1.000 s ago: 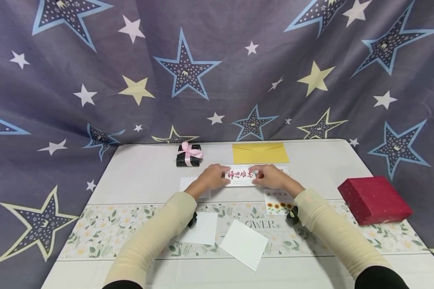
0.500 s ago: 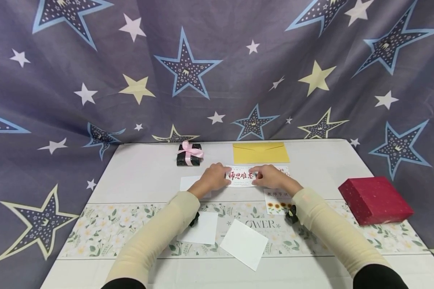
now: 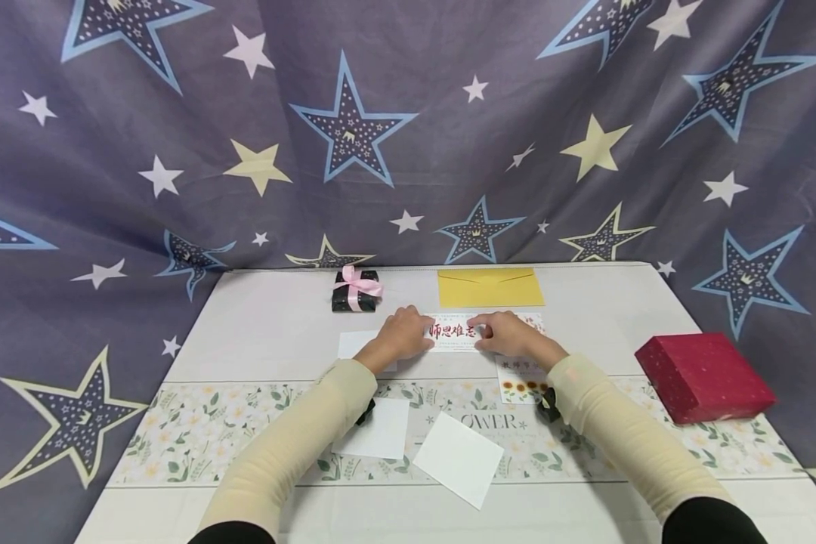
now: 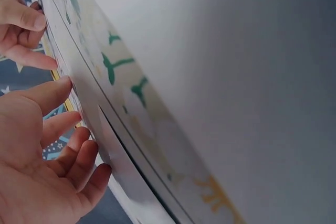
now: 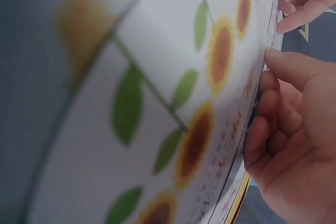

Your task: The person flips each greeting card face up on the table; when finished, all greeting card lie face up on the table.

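A white card with red Chinese lettering (image 3: 451,331) lies on the table between the two hands in the head view. My left hand (image 3: 403,334) touches its left end, thumb and forefinger spread apart. At the right end, my right hand (image 3: 510,334) rests its thumb and forefinger in the same way. Partly behind the right hand is another printed card (image 3: 536,320). Below that hand lies a sunflower card (image 3: 517,389), seen close up in the right wrist view. A white card (image 3: 357,345) is half hidden by the left hand.
A black gift box with pink ribbon (image 3: 355,291) and a yellow envelope (image 3: 491,288) stand toward the back. A red box (image 3: 703,376) is at the right. Two white cards, one square-on (image 3: 384,431) and one turned (image 3: 459,459), lie nearer the front.
The lettered card bowed slightly half a second ago and now lies flatter, a little nearer the front. Both hands stay at its ends, almost still.
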`<state>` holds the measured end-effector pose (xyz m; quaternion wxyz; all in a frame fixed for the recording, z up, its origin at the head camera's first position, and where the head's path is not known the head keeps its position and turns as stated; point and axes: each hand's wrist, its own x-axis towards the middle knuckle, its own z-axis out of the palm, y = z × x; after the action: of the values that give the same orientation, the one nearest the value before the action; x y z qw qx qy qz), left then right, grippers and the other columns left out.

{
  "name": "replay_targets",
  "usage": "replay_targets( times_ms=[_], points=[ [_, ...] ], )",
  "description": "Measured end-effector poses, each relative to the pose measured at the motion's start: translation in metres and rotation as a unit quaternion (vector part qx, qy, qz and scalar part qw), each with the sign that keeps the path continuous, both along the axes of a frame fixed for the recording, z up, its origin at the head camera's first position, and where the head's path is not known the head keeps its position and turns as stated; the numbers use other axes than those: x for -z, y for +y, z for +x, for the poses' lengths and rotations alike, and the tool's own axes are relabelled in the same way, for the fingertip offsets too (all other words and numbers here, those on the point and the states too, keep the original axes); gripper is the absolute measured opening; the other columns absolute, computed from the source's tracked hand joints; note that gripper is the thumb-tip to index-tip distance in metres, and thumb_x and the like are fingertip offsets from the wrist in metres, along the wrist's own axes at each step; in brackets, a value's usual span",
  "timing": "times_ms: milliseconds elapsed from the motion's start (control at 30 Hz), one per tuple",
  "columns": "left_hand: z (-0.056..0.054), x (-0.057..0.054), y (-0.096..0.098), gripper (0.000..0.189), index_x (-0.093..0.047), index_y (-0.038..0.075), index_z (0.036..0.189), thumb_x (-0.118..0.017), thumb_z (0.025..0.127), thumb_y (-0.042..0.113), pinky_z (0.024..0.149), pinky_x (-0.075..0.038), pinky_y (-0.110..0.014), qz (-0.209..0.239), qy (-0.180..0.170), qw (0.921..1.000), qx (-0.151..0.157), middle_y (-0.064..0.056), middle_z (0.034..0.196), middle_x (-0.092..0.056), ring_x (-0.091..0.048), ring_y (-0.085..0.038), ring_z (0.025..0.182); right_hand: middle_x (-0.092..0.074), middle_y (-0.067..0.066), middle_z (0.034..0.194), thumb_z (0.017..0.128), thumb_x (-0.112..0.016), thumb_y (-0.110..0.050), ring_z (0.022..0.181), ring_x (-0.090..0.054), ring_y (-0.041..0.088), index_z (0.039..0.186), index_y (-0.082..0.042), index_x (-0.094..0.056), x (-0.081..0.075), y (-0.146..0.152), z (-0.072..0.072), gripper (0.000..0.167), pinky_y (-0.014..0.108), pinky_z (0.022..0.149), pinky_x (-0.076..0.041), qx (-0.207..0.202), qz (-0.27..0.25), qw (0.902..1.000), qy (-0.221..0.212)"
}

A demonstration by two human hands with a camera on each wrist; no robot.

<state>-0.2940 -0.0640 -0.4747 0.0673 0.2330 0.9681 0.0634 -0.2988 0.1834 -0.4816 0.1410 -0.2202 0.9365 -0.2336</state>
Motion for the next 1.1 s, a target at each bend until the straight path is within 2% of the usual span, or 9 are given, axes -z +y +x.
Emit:
replay_targets(
  times_ms=[233,433,567,700,833,1100],
  points=[
    [0.003,-0.004,-0.003,0.032,-0.068,0.014,0.121,-0.069,0.096,0.035,0.092,-0.050,-0.046,0.009,-0.016,0.9998,0.006,-0.013,0.117,-0.063,-0.056,-0.030,0.109,-0.065,-0.001,0.079,0.096,-0.071,-0.021,0.064,-0.053,0.011,0.142,-0.010,-0.059,-0.006,0.000,0.004,0.050,0.027,0.064,-0.046,-0.008,0.005,0.9999,0.006],
    [0.014,-0.014,-0.013,0.051,-0.061,0.015,0.142,-0.070,0.096,0.035,0.104,-0.046,-0.046,0.040,-0.037,0.9985,-0.004,-0.013,0.132,-0.061,-0.055,-0.031,0.121,-0.065,-0.002,0.077,0.096,-0.069,-0.018,0.061,-0.052,0.010,0.140,-0.004,-0.059,-0.015,0.005,0.012,0.047,0.026,0.061,-0.046,-0.034,-0.010,0.9985,0.042],
    [0.026,-0.018,-0.020,0.054,-0.059,0.016,0.144,-0.070,0.096,0.036,0.106,-0.046,-0.046,0.050,-0.047,0.9974,0.022,-0.014,0.135,-0.060,-0.056,-0.031,0.123,-0.063,-0.005,0.074,0.096,-0.069,-0.017,0.058,-0.050,0.008,0.139,-0.005,-0.061,-0.018,0.008,0.024,0.045,0.026,0.060,-0.046,-0.049,-0.017,0.9975,0.049],
    [0.041,-0.020,-0.025,0.053,-0.061,0.015,0.143,-0.072,0.095,0.036,0.102,-0.048,-0.045,0.060,-0.050,0.9956,0.053,-0.013,0.131,-0.062,-0.058,-0.029,0.118,-0.063,-0.008,0.074,0.096,-0.070,-0.018,0.059,-0.052,0.007,0.139,-0.008,-0.062,-0.019,0.007,0.038,0.045,0.027,0.067,-0.048,-0.050,-0.015,0.9983,0.027],
    [0.056,-0.021,-0.027,0.053,-0.062,0.013,0.140,-0.074,0.093,0.034,0.098,-0.048,-0.042,0.075,-0.059,0.9929,0.071,-0.012,0.127,-0.063,-0.058,-0.025,0.112,-0.065,-0.009,0.076,0.095,-0.071,-0.019,0.061,-0.056,0.006,0.138,-0.007,-0.062,-0.019,0.005,0.050,0.045,0.026,0.071,-0.050,-0.051,-0.021,0.9985,0.006],
    [0.082,-0.019,-0.029,0.054,-0.062,0.014,0.140,-0.075,0.092,0.035,0.096,-0.048,-0.039,0.083,-0.077,0.9886,0.100,-0.009,0.123,-0.064,-0.057,-0.021,0.108,-0.064,-0.011,0.076,0.095,-0.070,-0.017,0.058,-0.052,0.002,0.136,-0.004,-0.063,-0.018,0.004,0.072,0.044,0.021,0.061,-0.047,-0.091,-0.048,0.9947,0.003]
  ],
)
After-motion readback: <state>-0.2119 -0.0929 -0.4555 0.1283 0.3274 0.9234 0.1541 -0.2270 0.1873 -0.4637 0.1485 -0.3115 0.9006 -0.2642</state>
